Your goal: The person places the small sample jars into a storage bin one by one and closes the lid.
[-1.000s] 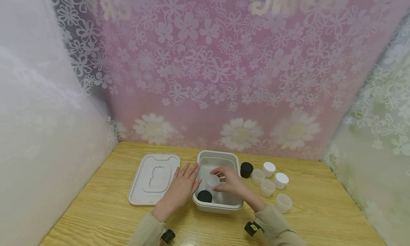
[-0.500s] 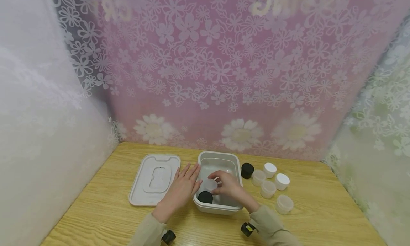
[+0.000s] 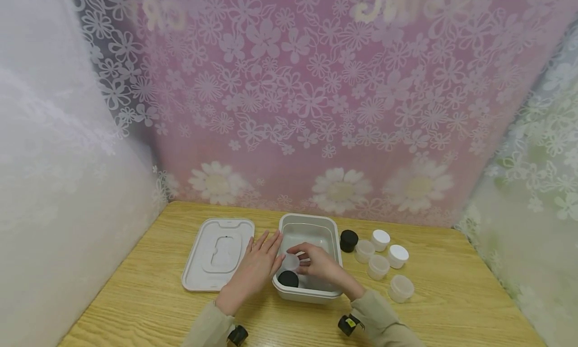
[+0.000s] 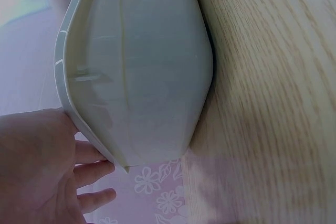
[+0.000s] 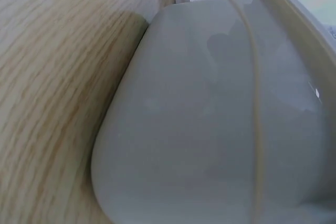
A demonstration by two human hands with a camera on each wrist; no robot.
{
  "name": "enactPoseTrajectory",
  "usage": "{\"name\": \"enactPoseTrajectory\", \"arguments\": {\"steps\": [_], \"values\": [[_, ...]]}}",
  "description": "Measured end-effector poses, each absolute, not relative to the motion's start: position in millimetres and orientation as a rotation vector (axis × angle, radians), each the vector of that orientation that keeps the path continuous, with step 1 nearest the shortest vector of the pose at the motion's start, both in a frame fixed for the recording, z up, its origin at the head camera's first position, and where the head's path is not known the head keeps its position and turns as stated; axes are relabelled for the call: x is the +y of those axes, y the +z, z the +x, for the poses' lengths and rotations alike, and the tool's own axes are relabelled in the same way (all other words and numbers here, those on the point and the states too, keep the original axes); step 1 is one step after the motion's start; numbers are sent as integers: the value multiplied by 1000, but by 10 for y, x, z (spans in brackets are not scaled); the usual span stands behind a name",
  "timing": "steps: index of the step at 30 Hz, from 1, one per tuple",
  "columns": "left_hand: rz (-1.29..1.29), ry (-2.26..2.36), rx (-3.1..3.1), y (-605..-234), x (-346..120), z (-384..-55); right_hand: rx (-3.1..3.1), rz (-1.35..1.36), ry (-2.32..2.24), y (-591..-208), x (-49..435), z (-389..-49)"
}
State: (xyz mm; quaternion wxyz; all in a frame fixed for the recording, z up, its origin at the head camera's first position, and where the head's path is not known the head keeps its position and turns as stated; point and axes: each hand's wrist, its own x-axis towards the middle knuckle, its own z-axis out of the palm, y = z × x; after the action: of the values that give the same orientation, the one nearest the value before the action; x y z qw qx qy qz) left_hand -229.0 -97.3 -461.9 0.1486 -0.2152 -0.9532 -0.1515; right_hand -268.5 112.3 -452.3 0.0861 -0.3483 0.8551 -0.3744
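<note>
A grey-white plastic box [image 3: 311, 231] stands lidless on the table. Inside it my right hand [image 3: 317, 263] holds a small translucent jar [image 3: 290, 262] between thumb and fingers, near the left wall. Just in front of that jar, in the near left corner, sits a black-topped jar [image 3: 288, 279]. My left hand [image 3: 253, 268] rests with straight fingers against the box's left rim; the left wrist view shows the fingers [image 4: 94, 173] touching that rim from outside. Only the outer box wall [image 5: 178, 119] fills the right wrist view, hiding the right hand's grip.
The box's lid [image 3: 198, 267] lies flat at the left. Right of the box stand a black jar [image 3: 348, 240], two white-capped jars [image 3: 380, 239] and several translucent jars [image 3: 378, 267], one [image 3: 401, 288] nearer the front. A patterned curtain [image 3: 280, 151] hangs behind the table.
My right hand has moved the translucent jar leftward inside the box, up to the left wall behind the black jar. My left hand stays at the rim.
</note>
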Motion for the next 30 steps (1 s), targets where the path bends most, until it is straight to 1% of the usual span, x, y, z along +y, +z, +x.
{"name": "enactPoseTrajectory", "arguments": {"steps": [8, 12, 22, 30], "values": [[-618, -439, -2735, -4607, -967, -2276, 2549, -1072, -1136, -4514, 1119, -2663], [-616, -457, -2733, -4601, -963, -2274, 2564, -1042, -1193, -4515, 1155, -2659], [-610, -462, -2735, -4616, -964, -2272, 2681, -864, -1616, -4419, 1329, -2609], [-624, -480, -2722, -4604, -965, -2272, 2592, -821, -1952, -4392, 1560, -2535]]}}
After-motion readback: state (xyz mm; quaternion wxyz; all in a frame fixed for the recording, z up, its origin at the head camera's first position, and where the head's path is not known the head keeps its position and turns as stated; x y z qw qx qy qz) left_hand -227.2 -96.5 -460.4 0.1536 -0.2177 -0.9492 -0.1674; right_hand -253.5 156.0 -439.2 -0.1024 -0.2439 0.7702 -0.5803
